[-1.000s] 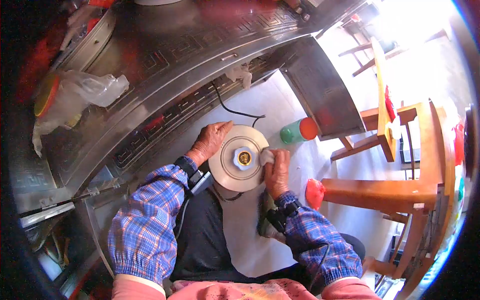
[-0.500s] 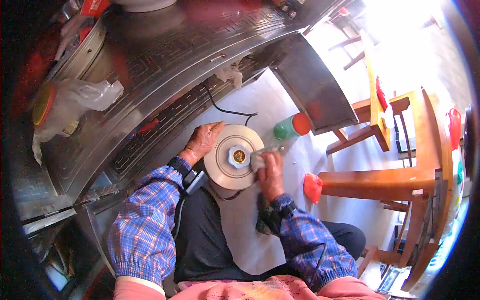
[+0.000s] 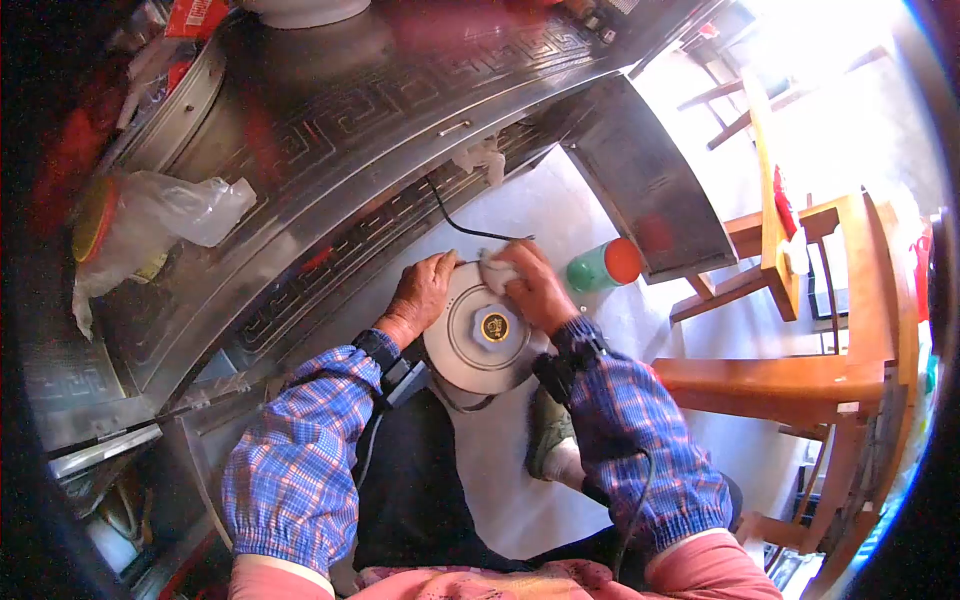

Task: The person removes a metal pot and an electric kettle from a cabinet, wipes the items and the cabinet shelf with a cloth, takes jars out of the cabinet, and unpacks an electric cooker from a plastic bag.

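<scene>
A round cream disc [image 3: 466, 360], like a lid or the top of an appliance, lies before my knees, with a pale scalloped knob [image 3: 491, 327] at its centre. My left hand [image 3: 424, 295] holds its upper left rim, fingers closed on the edge. In my right hand [image 3: 536, 290] is a crumpled whitish cloth [image 3: 497, 268], pressed on the disc's far rim. What lies under the disc is mostly hidden. Right of my right hand stands a green jar with a red lid [image 3: 605, 265]. A black cord [image 3: 450, 215] runs beyond the disc.
A dark metal stove-like table [image 3: 330, 125] with a patterned top curves along the left and far side. Its metal panel [image 3: 650, 170] juts out near the jar. A plastic bag [image 3: 190, 210] rests on the table. Wooden chairs [image 3: 770, 388] stand at the right.
My right hand has moved the cloth from the disc's right edge up and left to its far rim. My left hand still holds the rim. The view has shifted slightly.
</scene>
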The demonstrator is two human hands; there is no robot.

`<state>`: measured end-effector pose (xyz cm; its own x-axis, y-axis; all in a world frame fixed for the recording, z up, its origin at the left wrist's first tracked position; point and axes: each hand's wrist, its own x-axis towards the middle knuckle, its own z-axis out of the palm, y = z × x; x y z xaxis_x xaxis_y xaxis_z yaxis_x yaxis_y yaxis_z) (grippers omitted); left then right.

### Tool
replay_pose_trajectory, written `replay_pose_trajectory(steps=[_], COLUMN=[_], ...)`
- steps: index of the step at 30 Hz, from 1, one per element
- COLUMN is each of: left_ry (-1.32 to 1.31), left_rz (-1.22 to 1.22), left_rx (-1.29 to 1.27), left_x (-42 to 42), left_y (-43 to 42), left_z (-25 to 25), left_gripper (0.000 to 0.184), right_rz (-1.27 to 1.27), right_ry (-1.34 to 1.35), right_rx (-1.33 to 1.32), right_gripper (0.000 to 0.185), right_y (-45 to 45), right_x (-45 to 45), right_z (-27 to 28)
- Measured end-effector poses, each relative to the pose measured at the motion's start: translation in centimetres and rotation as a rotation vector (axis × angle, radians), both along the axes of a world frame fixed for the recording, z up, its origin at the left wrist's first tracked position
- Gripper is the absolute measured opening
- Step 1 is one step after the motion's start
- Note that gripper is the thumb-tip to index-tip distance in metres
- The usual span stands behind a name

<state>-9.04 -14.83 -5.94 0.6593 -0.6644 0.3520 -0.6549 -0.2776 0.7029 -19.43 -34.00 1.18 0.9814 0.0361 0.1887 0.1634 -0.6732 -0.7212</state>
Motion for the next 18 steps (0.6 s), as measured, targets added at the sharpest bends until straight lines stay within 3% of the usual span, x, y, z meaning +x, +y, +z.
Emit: replay_pose_trajectory(steps=[2, 6, 10, 11, 12, 15, 16, 17, 18], left_ry=[-0.044, 0.084, 0.041, -0.014, 0.12, 0.006, 0.364, 0.722, 0.72], left_rz=[-0.012, -0.056, -0.121, -0.097, -0.173, -0.163, -0.2, -0.241, -0.248], left_rx=[-0.031, -0.018, -0.091, -0.123, -0.23, -0.138, -0.12, -0.094, -0.095], left_x=[0.1, 0.2, 0.6, 0.3, 0.9, 1.2, 1.4, 1.5, 1.3], left_y=[-0.2, -0.2, -0.4, -0.2, -0.4, -0.3, -0.4, -0.5, -0.6], left_z=[-0.4, 0.0, -2.3, -3.3, -4.4, -3.6, -2.4, -1.5, -1.3], left_gripper=[0.022, 0.023, 0.033, 0.038, 0.043, 0.042, 0.04, 0.038, 0.038], right_rz=[-0.214, -0.253, -0.004, 0.034, 0.066, 0.243, 0.248, 0.281, 0.309], right_ry=[-0.034, 0.032, 0.154, 0.095, 0.038, -0.023, -0.014, 0.058, 0.129], right_rx=[-0.03, -0.141, -0.069, -0.199, -0.33, -0.553, -0.672, -0.602, -0.526], right_gripper=[0.043, 0.041, 0.042, 0.041, 0.04, 0.031, 0.03, 0.03, 0.03], right_y=[-0.6, -1.0, 1.5, 3.4, 5.2, 7.0, 8.5, 10.0, 11.2], right_x=[-3.7, -4.8, 1.8, 2.3, 2.3, 0.4, -1.3, -2.8, -4.4], right_z=[0.4, 1.4, 1.5, 1.9, 2.4, 2.8, 2.7, 2.6, 2.5])
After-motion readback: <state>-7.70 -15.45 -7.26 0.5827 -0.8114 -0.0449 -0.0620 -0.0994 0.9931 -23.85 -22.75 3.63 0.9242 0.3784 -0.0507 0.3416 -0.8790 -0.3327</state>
